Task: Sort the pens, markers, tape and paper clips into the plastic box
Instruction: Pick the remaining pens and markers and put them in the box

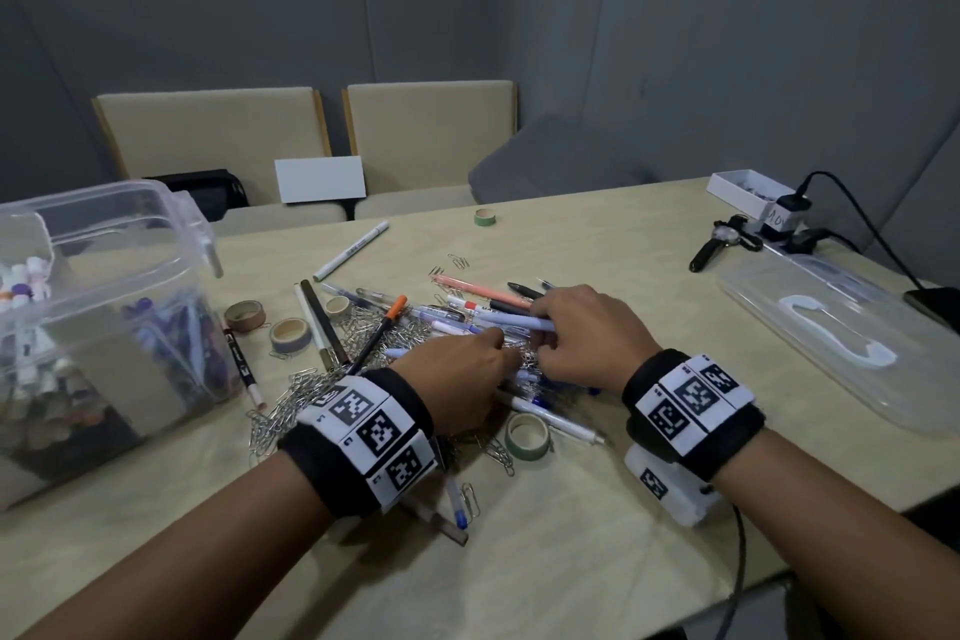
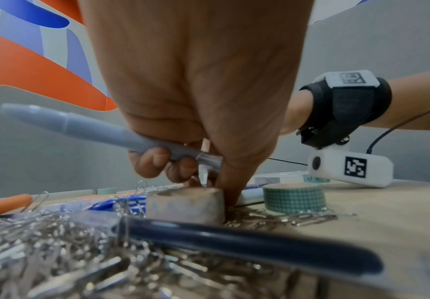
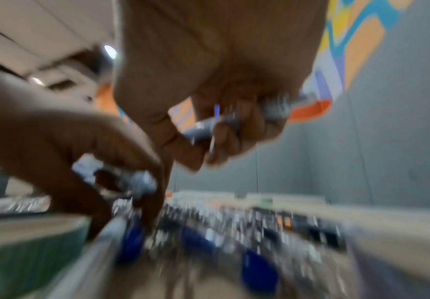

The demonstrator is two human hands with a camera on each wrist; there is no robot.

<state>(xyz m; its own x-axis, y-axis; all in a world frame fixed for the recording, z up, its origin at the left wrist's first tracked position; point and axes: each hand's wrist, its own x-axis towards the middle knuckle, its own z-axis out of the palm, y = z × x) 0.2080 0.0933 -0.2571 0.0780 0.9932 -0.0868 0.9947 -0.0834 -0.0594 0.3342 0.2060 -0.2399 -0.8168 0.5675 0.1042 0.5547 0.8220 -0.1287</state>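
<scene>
A heap of pens (image 1: 467, 317) and paper clips (image 1: 291, 400) lies mid-table. My left hand (image 1: 493, 346) reaches into it from the left, fingers curled round a grey-lavender pen (image 2: 101, 129), one finger pointing down onto the clips. My right hand (image 1: 550, 343) is just to its right and grips a lavender pen (image 1: 519, 323) that sticks out leftward. The right wrist view is blurred but shows that pen (image 3: 203, 127) in my curled fingers. The clear plastic box (image 1: 171, 218), partly filled, stands at the left. Tape rolls (image 1: 527, 434) lie around the heap.
The box's clear lid (image 1: 831, 327) lies at the right, beside a black cable and a charger (image 1: 789, 211). A white marker (image 1: 353, 250) and a green tape roll (image 1: 484, 217) lie farther back. Two beige chairs (image 1: 431, 135) stand behind the table.
</scene>
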